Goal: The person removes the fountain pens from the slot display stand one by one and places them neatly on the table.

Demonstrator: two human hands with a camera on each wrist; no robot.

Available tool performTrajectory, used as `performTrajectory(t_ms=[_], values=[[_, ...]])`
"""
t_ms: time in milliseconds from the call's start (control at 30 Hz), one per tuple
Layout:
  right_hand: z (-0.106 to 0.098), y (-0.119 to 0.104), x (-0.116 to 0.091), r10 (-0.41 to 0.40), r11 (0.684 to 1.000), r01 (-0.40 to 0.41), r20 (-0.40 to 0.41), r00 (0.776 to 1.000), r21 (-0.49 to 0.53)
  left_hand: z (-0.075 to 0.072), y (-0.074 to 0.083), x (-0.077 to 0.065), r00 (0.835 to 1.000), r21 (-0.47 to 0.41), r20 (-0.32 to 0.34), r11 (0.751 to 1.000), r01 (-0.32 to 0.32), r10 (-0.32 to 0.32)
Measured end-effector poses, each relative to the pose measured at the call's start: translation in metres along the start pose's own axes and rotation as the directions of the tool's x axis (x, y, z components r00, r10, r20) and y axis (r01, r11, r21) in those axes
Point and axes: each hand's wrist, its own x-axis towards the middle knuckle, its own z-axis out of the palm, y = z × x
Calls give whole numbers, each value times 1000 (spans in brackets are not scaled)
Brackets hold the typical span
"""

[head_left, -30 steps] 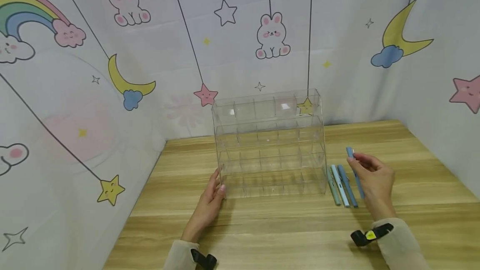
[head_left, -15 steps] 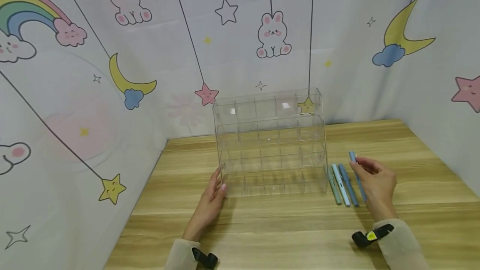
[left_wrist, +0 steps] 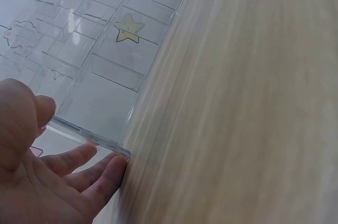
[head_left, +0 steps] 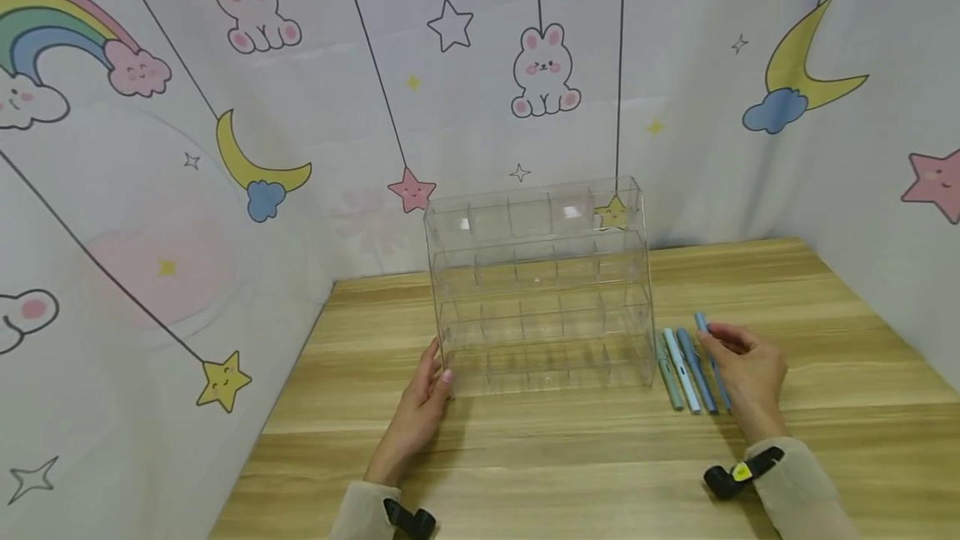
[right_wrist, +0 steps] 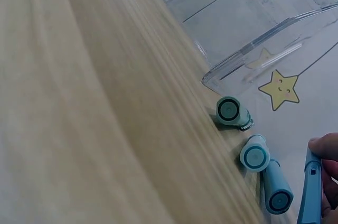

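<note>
A clear acrylic rack (head_left: 537, 312) with several rows of small compartments stands on the table. My left hand (head_left: 418, 405) holds its lower left corner, thumb at the front edge and fingers along the outside of the side wall (left_wrist: 90, 135). To the right of the rack, my right hand (head_left: 752, 369) pinches a blue pen (head_left: 701, 323) near its upper end; the palm side is hidden in the head view. Beside that pen lie a green pen (head_left: 670, 380), a light blue pen (head_left: 683, 373) and a darker blue pen (head_left: 697, 372), roughly parallel.
Light wood-grain table (head_left: 525, 465) under everything. A white curtain (head_left: 480, 123) printed with rabbits, stars and moons closes in the back and both sides. Each wrist wears a black camera strap (head_left: 750, 473).
My right hand has brought the blue pen down and slightly nearer, alongside the row of pens. The left hand and the rack have stayed in place.
</note>
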Motion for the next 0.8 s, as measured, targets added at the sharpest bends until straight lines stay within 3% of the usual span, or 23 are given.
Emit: performTrajectory(t_ms=[300,567,800], values=[[1,12,3,7,997,-6,12,1000,-82,1,-1,1,1000,3,2,1000,-1,1],[7,13,0,-130,960,122,-15,991,-254,1,-2,1,1000,-2,-9,1000,-18,18],[9,13,-2,-158,939,144,-19,987,-313,1,-1,1,1000,7,-10,1000,-9,9]])
